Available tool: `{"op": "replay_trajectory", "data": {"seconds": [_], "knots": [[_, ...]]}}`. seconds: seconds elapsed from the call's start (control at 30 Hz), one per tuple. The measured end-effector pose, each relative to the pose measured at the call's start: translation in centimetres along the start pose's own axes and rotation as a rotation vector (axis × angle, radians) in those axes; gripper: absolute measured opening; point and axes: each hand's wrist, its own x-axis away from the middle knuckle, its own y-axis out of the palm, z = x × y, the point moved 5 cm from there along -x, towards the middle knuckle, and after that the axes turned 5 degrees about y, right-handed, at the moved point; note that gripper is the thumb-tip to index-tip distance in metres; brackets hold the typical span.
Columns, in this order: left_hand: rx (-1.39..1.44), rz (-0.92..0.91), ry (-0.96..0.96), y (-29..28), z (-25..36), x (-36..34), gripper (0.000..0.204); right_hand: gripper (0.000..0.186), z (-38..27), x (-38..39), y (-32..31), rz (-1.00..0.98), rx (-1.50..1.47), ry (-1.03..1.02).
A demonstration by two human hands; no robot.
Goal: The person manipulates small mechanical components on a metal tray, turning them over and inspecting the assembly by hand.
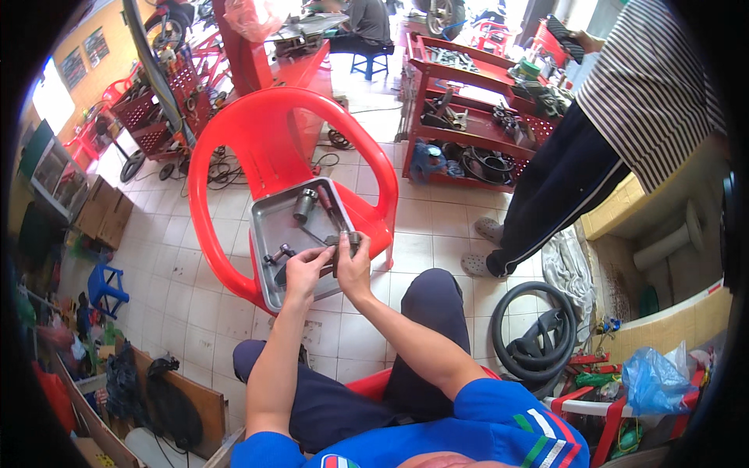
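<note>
Two hands meet over the tray, and they're yours: your left hand (306,264) and your right hand (353,257) are closed together on a small dark metal part (344,243), left fingers pinching its near end, right fingers wrapped round the far side. You hold that part just above the near right corner of the metal tray (269,222), which sits tilted on the seat of the red plastic chair (257,132) in front of your knees.

Inside the tray, beside your left knuckles, lies a short bolt-like piece (278,253); further up rest a grey cylinder (303,204) and a long dark rod (331,207) along the right wall.

Your forearms run up from the lower edge, blue sleeves (499,421) at the bottom, dark trousers (425,327) either side.

Out on the right, a person in a striped shirt (655,86) and dark trousers stands on the white tiled floor (195,281). Near their feet a black rubber tube (534,327) lies coiled. Behind the chair stands a red tool cart (476,117) loaded with parts, and well to your left sits a small blue stool (105,285).
</note>
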Motion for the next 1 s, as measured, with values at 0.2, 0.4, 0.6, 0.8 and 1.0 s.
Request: {"op": "replay_trajectory", "data": {"seconds": [0.2,0.4,0.6,0.8,1.0], "knots": [[-0.014,-0.070,-0.031,0.0,-0.4,-0.2,0.030,0.045,0.5,-0.4,0.1,0.021,-0.001,-0.011],[-0.040,-0.044,0.012,-0.1,-0.4,-0.2,0.027,0.045,-0.1,0.0,0.1,-0.019,0.029,-0.023],[-0.034,-0.063,-0.006,-0.4,-0.9,-0.3,0.026,0.044,0.5,-0.3,0.0,-0.002,-0.008,-0.057],[0.001,-0.048,-0.022,-0.1,-0.4,0.1,0.024,0.041,-0.6,0.0,0.0,0.019,0.022,-0.122],[0.000,-0.013,0.037,-0.5,-0.3,0.3,0.032,0.041,-1.0,0.5,0.3,-0.015,0.000,-0.102]]}}
